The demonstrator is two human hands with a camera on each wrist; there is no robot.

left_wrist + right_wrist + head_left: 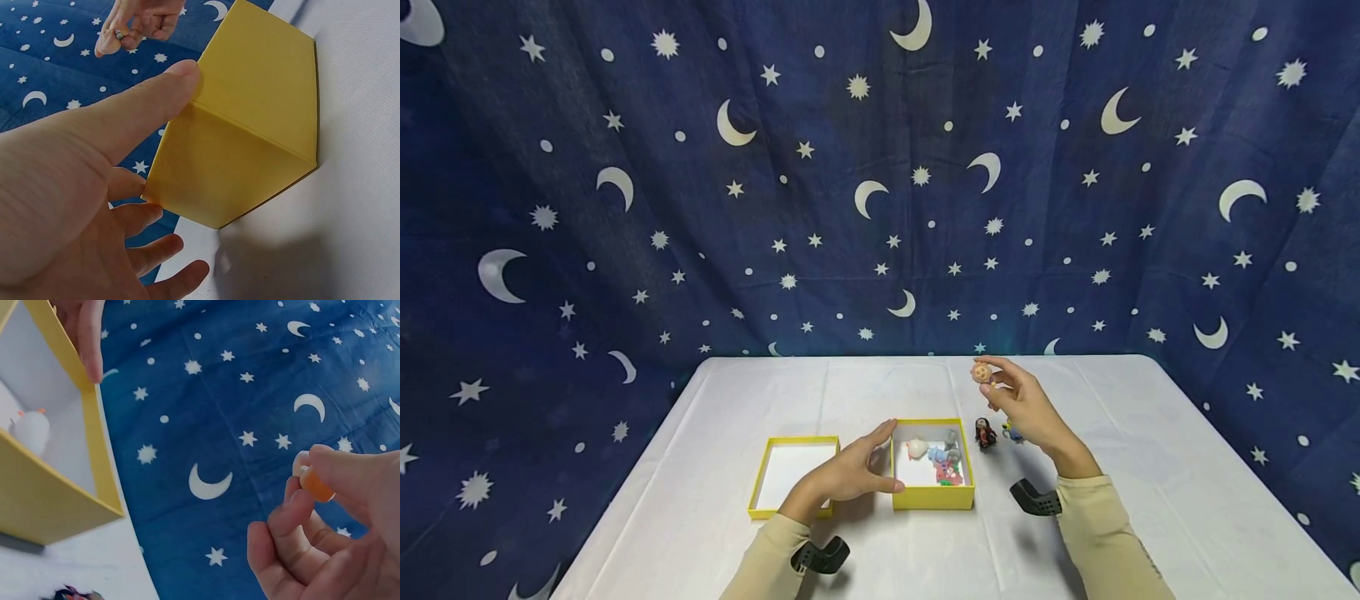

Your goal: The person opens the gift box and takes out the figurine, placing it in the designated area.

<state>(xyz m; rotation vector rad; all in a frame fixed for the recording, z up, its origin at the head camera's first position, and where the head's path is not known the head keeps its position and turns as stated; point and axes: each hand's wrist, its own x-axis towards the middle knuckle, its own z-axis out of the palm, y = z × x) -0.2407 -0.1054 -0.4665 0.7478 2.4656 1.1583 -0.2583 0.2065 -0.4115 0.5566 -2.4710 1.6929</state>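
My right hand [1024, 408] pinches a small peach-coloured toy figurine [982, 372] between thumb and fingers, above the far part of the table. An orange part of that figurine [317, 486] shows in the right wrist view. With fingers spread, my left hand [853, 468] spans the left side of a yellow box [932, 498], its thumb [184, 70] touching the rim near a corner. Inside the box lie a white figurine [917, 449], a blue one [937, 454], a grey one [952, 439] and reddish-pink pieces [948, 474].
A dark-haired figurine in red [985, 433] stands right of the box. Beside it, a blue and yellow figurine [1012, 431] is partly hidden by my right hand. The shallow yellow lid [756, 492] lies left of the box on the white-covered table [670, 500]. A starry curtain [820, 208] hangs behind.
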